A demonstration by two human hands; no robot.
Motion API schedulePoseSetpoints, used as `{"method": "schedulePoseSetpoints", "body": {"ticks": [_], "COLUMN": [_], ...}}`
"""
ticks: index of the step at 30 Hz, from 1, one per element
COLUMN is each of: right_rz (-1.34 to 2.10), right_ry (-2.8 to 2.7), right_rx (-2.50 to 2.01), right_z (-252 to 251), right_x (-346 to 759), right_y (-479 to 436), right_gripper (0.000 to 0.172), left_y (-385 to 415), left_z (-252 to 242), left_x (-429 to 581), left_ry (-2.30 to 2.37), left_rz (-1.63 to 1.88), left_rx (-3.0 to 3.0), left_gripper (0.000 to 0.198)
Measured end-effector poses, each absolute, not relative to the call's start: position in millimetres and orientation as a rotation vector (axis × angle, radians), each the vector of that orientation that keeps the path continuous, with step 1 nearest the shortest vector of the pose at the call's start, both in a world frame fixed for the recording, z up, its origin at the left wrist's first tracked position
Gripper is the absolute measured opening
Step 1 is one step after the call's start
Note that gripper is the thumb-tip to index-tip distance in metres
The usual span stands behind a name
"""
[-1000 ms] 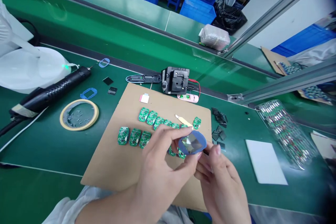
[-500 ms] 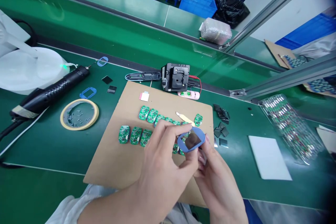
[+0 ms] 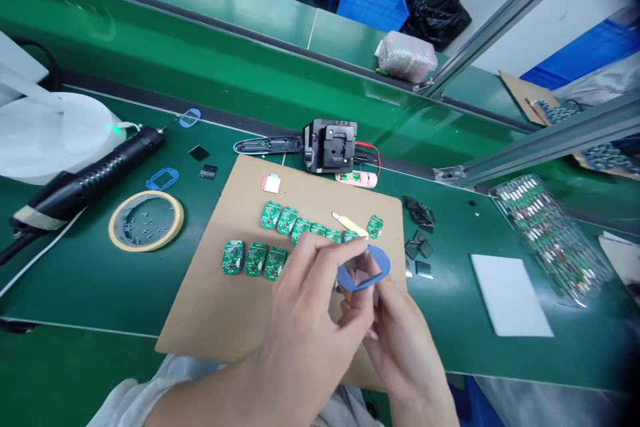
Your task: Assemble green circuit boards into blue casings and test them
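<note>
My left hand (image 3: 313,310) is closed, pinching an oval blue plastic frame (image 3: 381,260) between thumb and fingers along its left side. Fingers show through the frame's rectangular window. Below and behind the frame's lower right edge, my right hand (image 3: 405,330) is curled, its fingertips partly hidden; whatever it grips there cannot be made out. Under the hands lies a brown board (image 3: 225,313) carrying rows of green circuit boards (image 3: 255,259), some covered by my left hand. A yellow-handled craft knife (image 3: 350,224) rests just beyond the frame.
On the left are a black electric screwdriver (image 3: 90,177), a tape roll (image 3: 175,223) with screws inside, and another blue frame (image 3: 163,179). A black fixture (image 3: 330,145) stands at the back. Dark display pieces (image 3: 419,213), a white pad (image 3: 513,297) and a clear tray (image 3: 553,240) lie right.
The dark pane seen in the frame's window no longer fills it; fingers now show through. My right hand has shifted slightly left and down, while my left hand keeps its pinch.
</note>
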State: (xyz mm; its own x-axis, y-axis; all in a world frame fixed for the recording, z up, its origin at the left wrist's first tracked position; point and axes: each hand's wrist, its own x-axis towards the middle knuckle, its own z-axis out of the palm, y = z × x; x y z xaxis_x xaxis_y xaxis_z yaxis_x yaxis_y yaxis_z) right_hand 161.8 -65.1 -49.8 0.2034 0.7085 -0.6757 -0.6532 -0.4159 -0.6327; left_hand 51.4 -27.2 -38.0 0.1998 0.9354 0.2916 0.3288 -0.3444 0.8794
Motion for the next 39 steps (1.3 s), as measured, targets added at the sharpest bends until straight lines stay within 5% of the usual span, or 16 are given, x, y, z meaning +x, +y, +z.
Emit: {"method": "schedulePoseSetpoints", "body": {"ticks": [5,13,20,27,39], "right_rz": [1.572,1.562,1.683,1.727,1.177], "right_ry": [-0.040,-0.136,-0.073,-0.126,-0.388], "right_rx": [-1.224,-1.148,-1.080,-1.194,-1.610], "right_z": [-50.3,-45.1,-38.4,-28.0,-19.4], "right_x": [156.9,164.2,171.6,175.4,165.1], "right_y": [-60.9,-60.2,-68.6,-73.7,-76.7], "right_gripper": [0.038,0.023,0.028,0.038,0.040], "left_y": [-25.0,-4.4,-7.4,-12.9,-16.2], "left_z": [-37.5,-47.0,-49.4,-49.8,-49.6], "left_x": [51.5,32.5,34.4,34.2,34.5], "left_ry": [1.172,0.996,1.086,1.171,1.102], "left_rz": [1.119,0.834,0.784,0.930,1.080], "left_rx": [1.699,0.709,1.253,1.630,1.595], "left_gripper": [0.030,0.025,0.037,0.027,0.025]}}
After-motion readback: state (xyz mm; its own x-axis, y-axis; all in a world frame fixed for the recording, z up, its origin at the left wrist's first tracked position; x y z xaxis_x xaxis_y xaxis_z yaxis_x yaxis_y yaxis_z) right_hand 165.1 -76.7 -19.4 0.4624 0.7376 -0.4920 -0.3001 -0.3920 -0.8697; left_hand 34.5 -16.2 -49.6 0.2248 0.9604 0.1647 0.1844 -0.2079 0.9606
